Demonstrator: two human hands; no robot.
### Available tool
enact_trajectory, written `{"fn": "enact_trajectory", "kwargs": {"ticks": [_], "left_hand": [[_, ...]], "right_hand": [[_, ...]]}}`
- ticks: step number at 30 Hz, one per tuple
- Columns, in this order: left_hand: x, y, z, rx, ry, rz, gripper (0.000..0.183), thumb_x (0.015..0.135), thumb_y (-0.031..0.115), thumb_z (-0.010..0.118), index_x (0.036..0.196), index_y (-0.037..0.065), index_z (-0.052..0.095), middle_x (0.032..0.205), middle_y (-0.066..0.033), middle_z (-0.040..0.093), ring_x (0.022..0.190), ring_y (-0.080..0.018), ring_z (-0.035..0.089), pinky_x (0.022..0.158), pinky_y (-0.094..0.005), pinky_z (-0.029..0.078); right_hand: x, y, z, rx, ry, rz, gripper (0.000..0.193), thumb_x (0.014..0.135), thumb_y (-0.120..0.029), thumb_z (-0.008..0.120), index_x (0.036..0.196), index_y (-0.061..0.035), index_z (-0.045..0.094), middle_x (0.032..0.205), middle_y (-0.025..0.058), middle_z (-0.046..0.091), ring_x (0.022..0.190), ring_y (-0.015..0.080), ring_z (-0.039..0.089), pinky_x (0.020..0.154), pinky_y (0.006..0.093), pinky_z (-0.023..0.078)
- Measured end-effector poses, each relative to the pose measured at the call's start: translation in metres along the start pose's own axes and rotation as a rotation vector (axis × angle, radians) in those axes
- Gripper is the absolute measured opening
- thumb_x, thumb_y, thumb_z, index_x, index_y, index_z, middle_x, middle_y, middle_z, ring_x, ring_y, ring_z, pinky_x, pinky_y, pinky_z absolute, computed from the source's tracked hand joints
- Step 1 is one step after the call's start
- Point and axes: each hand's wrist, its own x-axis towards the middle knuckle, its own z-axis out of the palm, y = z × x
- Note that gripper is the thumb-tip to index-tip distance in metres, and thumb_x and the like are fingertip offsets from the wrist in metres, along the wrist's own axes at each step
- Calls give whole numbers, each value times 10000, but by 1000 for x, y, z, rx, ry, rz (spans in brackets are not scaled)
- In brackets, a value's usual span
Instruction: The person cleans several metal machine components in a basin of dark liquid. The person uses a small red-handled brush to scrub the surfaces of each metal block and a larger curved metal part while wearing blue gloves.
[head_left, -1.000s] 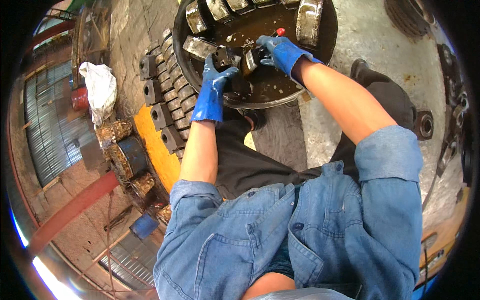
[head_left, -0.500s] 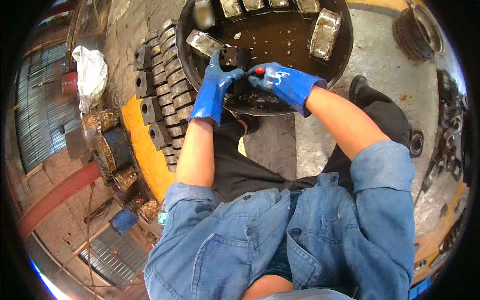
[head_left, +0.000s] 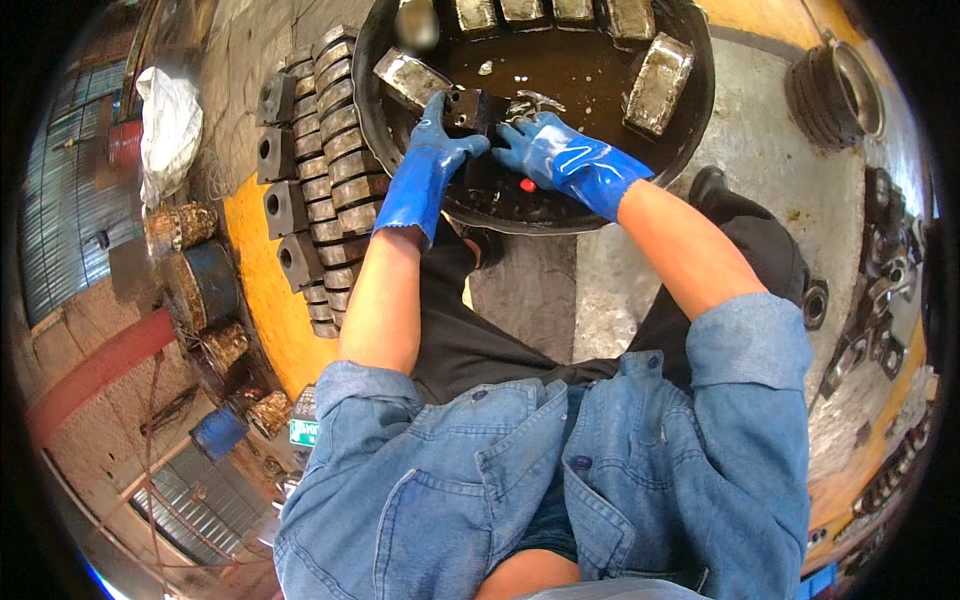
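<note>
My left hand [head_left: 436, 140], in a blue rubber glove, is closed on a dark metal block [head_left: 468, 112] with holes in its face, held over the near side of a wide black basin [head_left: 366, 110]. Just right of the block is my right hand [head_left: 540, 150], gloved the same way, its fingers curled in close to the block. A small red piece [head_left: 528, 185] shows beneath that hand; the rest of whatever it belongs to is hidden. Dark, wet-looking liquid [head_left: 570, 85] lies in the basin, with a ripple beside the block.
Wet rectangular blocks [head_left: 660, 85] stand around the basin's inner edge. To the left are rows of stacked metal pieces [head_left: 350, 150] and dark blocks with round holes [head_left: 285, 210]. A ring-shaped metal part [head_left: 838, 92] sits at right, with several metal parts [head_left: 885, 280] farther along the floor.
My right hand has turned, and the red piece has gone from above its fingers to below them. A ripple has appeared in the liquid. My left hand still grips the metal block.
</note>
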Motion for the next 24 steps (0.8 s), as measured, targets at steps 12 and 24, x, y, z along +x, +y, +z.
{"fn": "enact_trajectory", "kwargs": {"ticks": [12,24], "left_hand": [[5,-3,6,84,23,-43,1148,645,270,953,1586,26,342,1502,-232,540,1388,-321,532,1171,-403,424],[6,-34,-1,47,-3,-82,1247,598,366,962,1621,111,296,1523,-232,517,1400,-374,517,1168,-433,447]], "right_hand": [[37,16,47,864,-1,587,287,940,-329,658,1187,-197,721,1061,127,758,975,308,710,869,432,552],[40,-8,44,2618,582,1200,386,1054,-305,557,1343,-47,549,1262,216,657,1065,453,687,954,595,576]]}}
